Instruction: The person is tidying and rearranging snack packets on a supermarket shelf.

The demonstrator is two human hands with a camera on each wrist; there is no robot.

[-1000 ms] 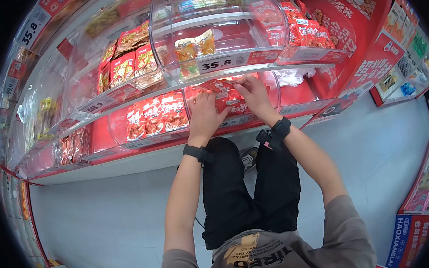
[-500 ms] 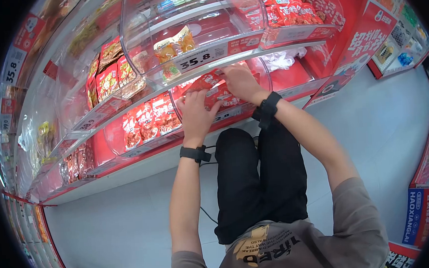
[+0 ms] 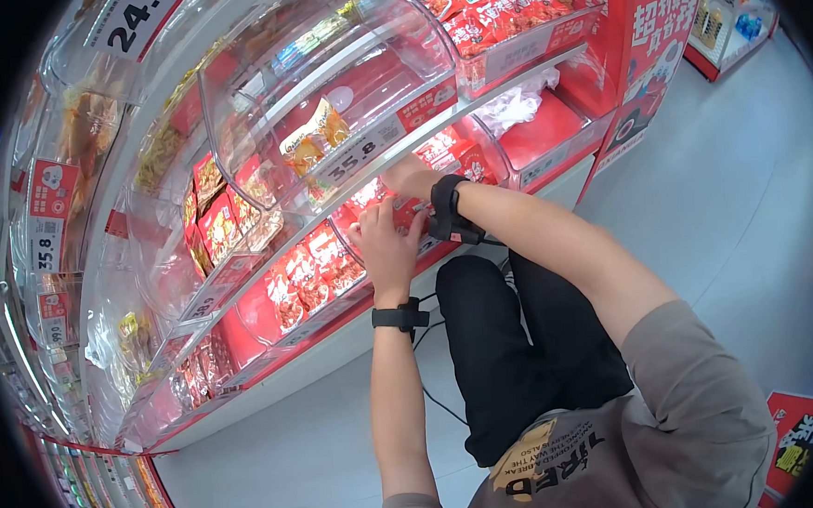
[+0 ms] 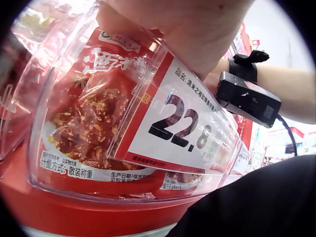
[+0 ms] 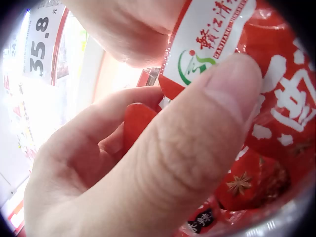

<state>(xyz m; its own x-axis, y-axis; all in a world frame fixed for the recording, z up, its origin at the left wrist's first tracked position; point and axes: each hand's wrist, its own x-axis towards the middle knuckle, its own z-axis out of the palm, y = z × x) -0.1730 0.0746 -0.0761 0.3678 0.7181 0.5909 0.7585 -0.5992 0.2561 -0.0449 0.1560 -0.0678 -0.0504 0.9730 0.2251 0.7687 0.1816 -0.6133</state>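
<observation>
In the head view my left hand is at the front of a lower clear bin of red snack packets. The right wrist view shows its thumb lying over the front of a red snack packet, with fingers curled behind and a red edge between them. My right hand reaches under the upper shelf, just behind the left; its fingers are hidden. Its palm sits close above the packet. Below my left hand, the left wrist view shows another red packet behind the clear bin wall and a 22.8 price tag.
The upper shelf edge carries a 35.8 price tag and hangs low over the right forearm. More red packets lie in the bin to the left. A crumpled white plastic bag is in the bin to the right. Black-clad knees are below.
The right hand has moved deeper under the upper shelf, so its fingers no longer show in the head view. The left hand stays at the packets. The head view has turned.
</observation>
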